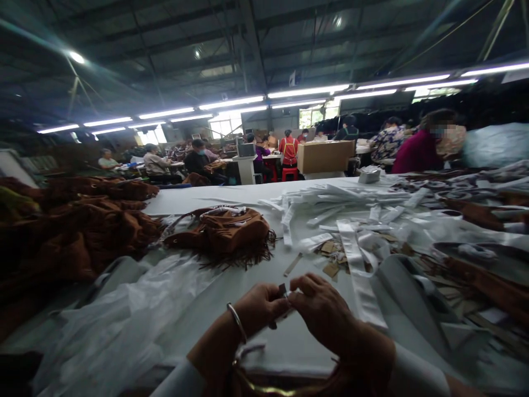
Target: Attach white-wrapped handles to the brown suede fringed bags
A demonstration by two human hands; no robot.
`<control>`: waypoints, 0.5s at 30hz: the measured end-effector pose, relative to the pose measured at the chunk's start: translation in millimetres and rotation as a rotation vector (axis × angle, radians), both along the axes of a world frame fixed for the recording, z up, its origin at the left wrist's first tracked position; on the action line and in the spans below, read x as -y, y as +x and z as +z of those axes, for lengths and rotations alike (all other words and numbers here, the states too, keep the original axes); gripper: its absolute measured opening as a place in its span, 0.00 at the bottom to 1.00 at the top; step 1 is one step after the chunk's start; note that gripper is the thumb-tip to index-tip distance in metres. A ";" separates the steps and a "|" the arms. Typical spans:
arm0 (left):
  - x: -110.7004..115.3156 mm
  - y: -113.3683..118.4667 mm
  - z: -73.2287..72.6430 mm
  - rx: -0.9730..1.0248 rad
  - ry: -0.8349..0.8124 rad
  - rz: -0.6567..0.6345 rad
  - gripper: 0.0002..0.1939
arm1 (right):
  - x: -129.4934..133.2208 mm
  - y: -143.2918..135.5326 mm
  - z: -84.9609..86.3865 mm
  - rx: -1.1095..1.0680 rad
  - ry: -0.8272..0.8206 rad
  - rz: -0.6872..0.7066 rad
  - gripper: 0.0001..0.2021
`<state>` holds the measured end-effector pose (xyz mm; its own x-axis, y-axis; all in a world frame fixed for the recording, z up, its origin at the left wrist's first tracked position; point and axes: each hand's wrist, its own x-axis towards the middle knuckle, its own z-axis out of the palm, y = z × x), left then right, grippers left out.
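My left hand (259,309), with a bangle at its wrist, pinches a small strip (283,290) that looks dark at its upper end and pale lower down. Fingertips of my right hand (324,309) close on the same small piece from the other side. What kind of piece it is cannot be made out. Below both hands, at the bottom edge, lies the opening of a brown item with a gold-coloured edge (268,390), mostly out of view. A fringed brown suede bag (235,229) rests on the white table (206,192) beyond my hands.
Brown bags (82,242) are heaped at left, behind crumpled clear plastic (119,314). White strips (318,196), small cardboard pieces (330,268) and a grey sheet (413,298) lie to the right. Several people sit at tables farther back, near a large carton (326,157).
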<state>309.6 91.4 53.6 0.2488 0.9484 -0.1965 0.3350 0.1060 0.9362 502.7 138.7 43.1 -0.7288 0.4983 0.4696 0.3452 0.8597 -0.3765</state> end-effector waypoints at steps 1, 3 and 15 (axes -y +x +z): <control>0.4 1.8 -0.3 -0.020 0.003 -0.004 0.24 | -7.7 -3.0 5.3 -0.017 -0.040 0.028 0.10; 1.0 4.5 -1.3 -0.075 0.006 0.003 0.25 | -19.8 -8.4 9.9 -0.056 -0.221 0.124 0.11; 10.7 4.8 -0.2 -0.081 0.002 -0.031 0.16 | -13.4 -15.1 3.7 -0.202 -0.644 0.007 0.07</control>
<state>314.5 80.7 53.4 0.2617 0.9408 -0.2157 0.4129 0.0928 0.9060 487.7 152.0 46.8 -0.6618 0.7202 0.2080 0.2096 0.4442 -0.8711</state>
